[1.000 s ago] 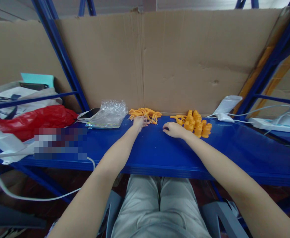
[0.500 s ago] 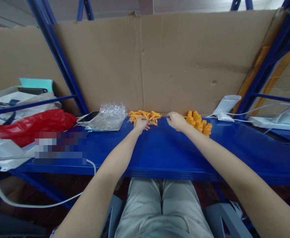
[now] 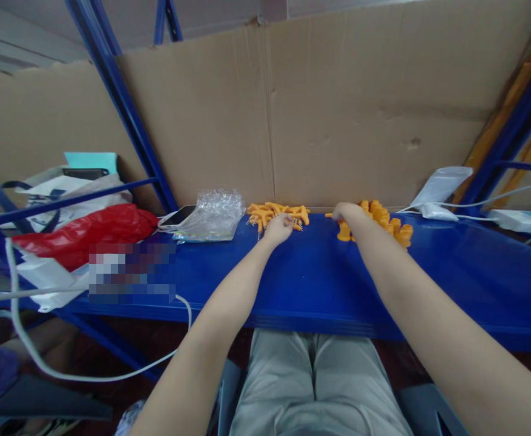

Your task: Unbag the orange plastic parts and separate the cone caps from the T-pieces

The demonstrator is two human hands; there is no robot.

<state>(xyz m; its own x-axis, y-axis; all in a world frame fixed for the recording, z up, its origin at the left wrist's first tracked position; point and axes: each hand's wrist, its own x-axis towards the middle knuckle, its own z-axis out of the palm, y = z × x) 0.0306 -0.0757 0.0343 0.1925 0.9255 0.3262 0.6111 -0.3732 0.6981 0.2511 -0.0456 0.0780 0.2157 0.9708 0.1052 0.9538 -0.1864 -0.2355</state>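
Observation:
My left hand (image 3: 278,229) is at the right front of a pile of small orange pieces with thin metal chains (image 3: 265,213), like keychain figures. Its fingers are pinched together, and whatever is between them is too small to make out. On the right, my right hand (image 3: 347,212) curls downward over an orange plastic piece (image 3: 344,231) with a round, flared base, its fingertips partly hidden. Beside that wrist, several chunky orange pieces (image 3: 381,217) stand grouped close together, partly covered by my forearm.
A clear plastic bag (image 3: 217,215) and a phone (image 3: 178,216) lie left of the pile. Farther left are a red bag (image 3: 97,233) and a white cable (image 3: 15,321). Cardboard (image 3: 338,109) backs the blue shelf (image 3: 306,284). A white packet (image 3: 442,188) leans at the right.
The view has shifted, so most things sit farther right. My left hand has come away from the chained pile's middle to its right front. My right hand now reaches down at an orange piece.

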